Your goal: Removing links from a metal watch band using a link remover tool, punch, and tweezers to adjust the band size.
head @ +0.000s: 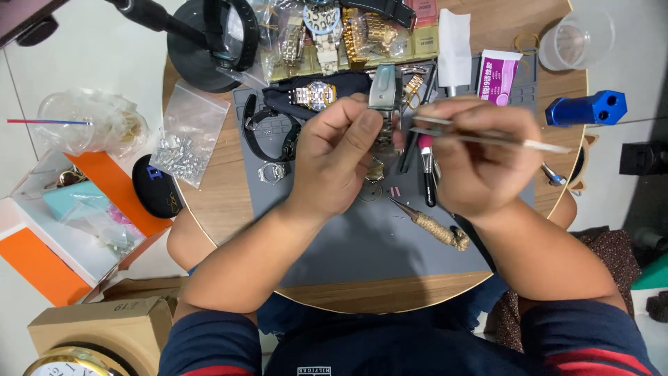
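My left hand (339, 157) is closed around a silver metal watch band (383, 104), its polished clasp end standing up above my thumb, the linked part hidden behind my fingers. I hold it just above the grey rubber mat (390, 237) in the middle of the round wooden table (216, 195). My right hand (473, 150) pinches a pair of thin steel tweezers (487, 136), long and flat, their tips pointing left and meeting the band.

The band is smooth and shiny, made of small brushed links, with a broad rectangular clasp plate that catches the light.

On the mat I count one gold-and-silver watch (314, 95) lying on a dark cloth, one black strap (261, 132) curved beside it, one bare round watch case (273, 171), one small tool with a rope-wrapped handle (435, 228), and one black brush with a pink collar (426, 170). Past the mat lie several gold watches in clear bags (334, 35), too bunched to count. One clear bag of small metal parts (186, 136) sits left of the mat, one blue metal block with two holes (588, 108) to the right, one pink-and-white tube (499, 75) and one clear plastic cup (576, 38) at the far right.
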